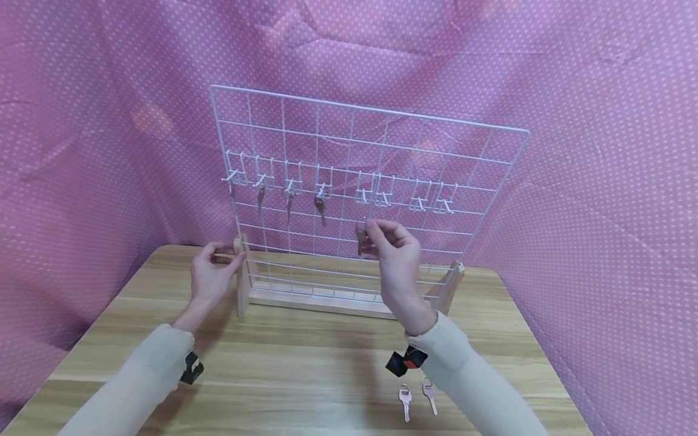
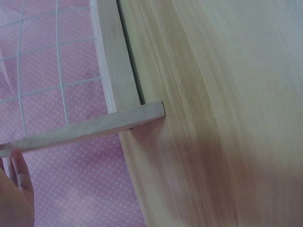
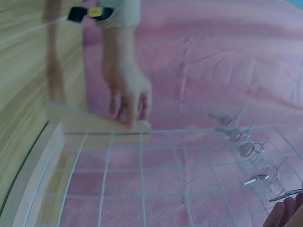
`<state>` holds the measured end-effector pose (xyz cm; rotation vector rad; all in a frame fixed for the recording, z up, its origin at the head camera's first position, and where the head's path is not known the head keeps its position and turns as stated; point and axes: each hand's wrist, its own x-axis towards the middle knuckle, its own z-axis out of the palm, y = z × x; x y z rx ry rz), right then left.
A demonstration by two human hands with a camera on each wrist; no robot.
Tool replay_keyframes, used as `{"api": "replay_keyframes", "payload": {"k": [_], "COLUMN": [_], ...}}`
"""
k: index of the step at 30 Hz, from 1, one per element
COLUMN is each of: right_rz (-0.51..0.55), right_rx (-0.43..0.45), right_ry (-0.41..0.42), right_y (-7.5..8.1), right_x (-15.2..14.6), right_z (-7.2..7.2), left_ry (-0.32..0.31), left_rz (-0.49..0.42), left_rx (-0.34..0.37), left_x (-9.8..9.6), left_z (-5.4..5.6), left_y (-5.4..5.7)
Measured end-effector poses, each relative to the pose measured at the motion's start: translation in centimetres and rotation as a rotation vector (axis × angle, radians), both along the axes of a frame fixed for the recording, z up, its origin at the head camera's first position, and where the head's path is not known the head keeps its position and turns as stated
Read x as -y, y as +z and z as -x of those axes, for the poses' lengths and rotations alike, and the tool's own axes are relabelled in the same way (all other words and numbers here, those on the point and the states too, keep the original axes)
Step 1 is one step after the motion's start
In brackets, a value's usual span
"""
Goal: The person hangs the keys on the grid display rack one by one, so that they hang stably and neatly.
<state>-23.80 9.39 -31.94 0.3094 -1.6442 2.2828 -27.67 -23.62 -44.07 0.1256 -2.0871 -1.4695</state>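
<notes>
My right hand (image 1: 398,260) pinches a small metal key (image 1: 360,238) between thumb and fingers, in front of a white wire grid rack (image 1: 371,111). In the right wrist view, part of that key (image 3: 285,195) shows above my fingertips (image 3: 289,213) at the lower right corner. The key is below the white hooks (image 1: 364,195) near the rack's middle. On the left, my left hand (image 1: 209,277) grips the top of the rack's wooden side support (image 1: 243,284); the left wrist view shows its fingers against this support (image 2: 94,126). Several keys (image 1: 320,207) hang from the left-hand hooks.
Two loose keys, one (image 1: 405,396) left of the other (image 1: 429,390), lie on the wood-grain table (image 1: 283,375) by my right sleeve. More hooks (image 1: 444,206) without keys are at the rack's right. Pink dotted cloth (image 1: 600,230) surrounds the table's back and sides.
</notes>
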Motion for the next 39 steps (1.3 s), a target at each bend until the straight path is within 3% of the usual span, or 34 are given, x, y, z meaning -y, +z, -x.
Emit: {"api": "replay_keyframes", "payload": {"k": [6,13,29,39], "right_rz": [0.130,0.234,0.235,0.150], "right_rx": [0.013,0.049,0.074,0.058], "right_ry": [0.028,-0.007,-0.059,-0.032], "right_y": [1.3,2.1,1.4,-0.5], "right_x": [0.9,1.9,2.4,-0.1], "right_z": [0.0,0.7,2.7,1.9], "left_ry": [0.003,0.003,0.004,0.006], "left_rz": [0.024,0.022,0.024,0.012], "left_rx": [-0.003,0.003,0.006,0.022], "left_x": [-0.1,-0.1,-0.1,-0.2], "left_z": [0.1,0.1,-0.3,-0.3], "left_y": [0.0,0.0,0.1,0.3]}}
